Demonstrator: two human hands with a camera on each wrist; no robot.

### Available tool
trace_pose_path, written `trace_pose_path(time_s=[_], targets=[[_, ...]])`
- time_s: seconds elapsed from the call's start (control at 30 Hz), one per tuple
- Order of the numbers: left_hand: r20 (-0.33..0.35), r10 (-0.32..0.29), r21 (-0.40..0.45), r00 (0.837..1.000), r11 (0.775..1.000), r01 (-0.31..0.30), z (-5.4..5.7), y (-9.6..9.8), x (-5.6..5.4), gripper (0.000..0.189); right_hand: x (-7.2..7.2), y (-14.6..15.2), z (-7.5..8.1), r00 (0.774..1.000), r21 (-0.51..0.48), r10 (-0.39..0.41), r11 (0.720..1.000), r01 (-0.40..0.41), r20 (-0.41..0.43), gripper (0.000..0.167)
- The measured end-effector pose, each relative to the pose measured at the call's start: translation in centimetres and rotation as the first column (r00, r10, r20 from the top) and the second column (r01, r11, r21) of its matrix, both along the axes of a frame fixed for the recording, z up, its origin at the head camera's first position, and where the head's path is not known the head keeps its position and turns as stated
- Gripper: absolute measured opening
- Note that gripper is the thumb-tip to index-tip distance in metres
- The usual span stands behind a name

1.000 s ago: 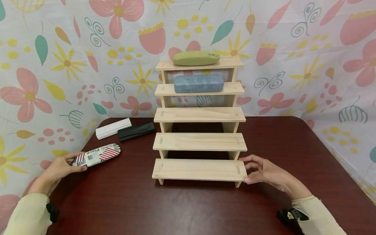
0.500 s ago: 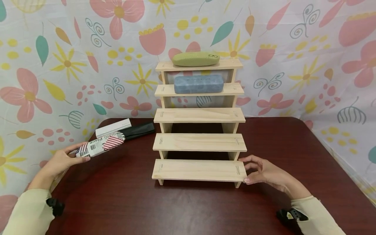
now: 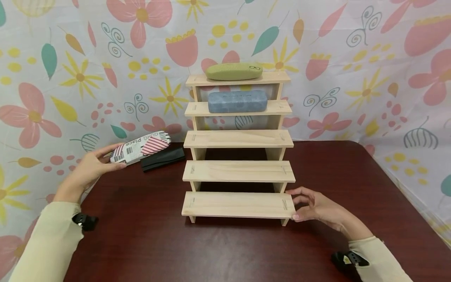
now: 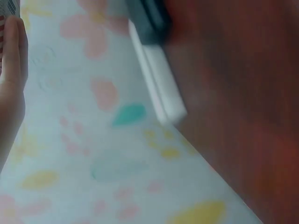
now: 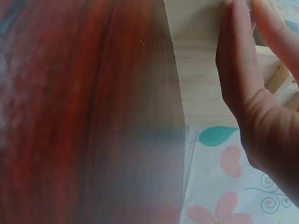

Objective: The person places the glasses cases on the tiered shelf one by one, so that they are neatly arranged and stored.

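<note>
Patterned case [image 3: 141,148] juts rightward; left hand [image 3: 91,167] grips it.

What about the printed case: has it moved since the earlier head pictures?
Yes: in the left hand, the printed case has moved up and rightward in the head view, relative to the wooden rack.

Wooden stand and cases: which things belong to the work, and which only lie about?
Likely in the job:
patterned case, in left hand
wooden stand, gripped by right hand
green case, blue case, on the stand

Just lying there, apparently:
black case
white case
</note>
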State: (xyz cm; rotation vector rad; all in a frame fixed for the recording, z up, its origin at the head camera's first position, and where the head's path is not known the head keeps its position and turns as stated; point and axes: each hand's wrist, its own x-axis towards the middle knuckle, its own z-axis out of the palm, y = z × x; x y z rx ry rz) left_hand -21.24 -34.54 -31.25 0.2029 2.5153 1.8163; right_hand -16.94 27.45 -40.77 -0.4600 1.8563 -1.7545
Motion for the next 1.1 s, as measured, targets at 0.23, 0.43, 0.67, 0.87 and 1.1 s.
trace_pose_path(time_s=[0.23,0.43,0.67,0.87,1.1], targets=[[-0.021,-0.104,0.054,0.994,0.993,0.105,2.3,5.6,-1.7,0.07,-0.2,0.1,0.0,1.0,0.053,-0.025,0.998,0.025,-0.004,0.068],[-0.052,-0.183,0.016,0.982,0.983,0.184,3.9,10.2,-3.7,0.071,-0.3,0.3,-0.1,1.0,0.058,-0.028,0.998,0.027,0.006,0.068],[-0.032,-0.285,0.001,0.958,0.959,0.285,4.7,15.1,-5.7,0.07,0.0,0.3,0.1,1.0,-0.005,-0.009,1.0,0.009,0.004,0.063],[0.004,-0.316,-0.029,0.949,0.948,0.316,4.9,18.6,-7.1,0.069,0.0,0.3,0.1,1.0,-0.014,-0.004,1.0,0.004,0.007,0.062],[0.034,-0.335,-0.152,0.942,0.929,0.336,4.6,20.9,-8.3,0.069,0.0,0.2,0.0,1.0,0.001,-0.008,1.0,0.008,0.03,0.062]])
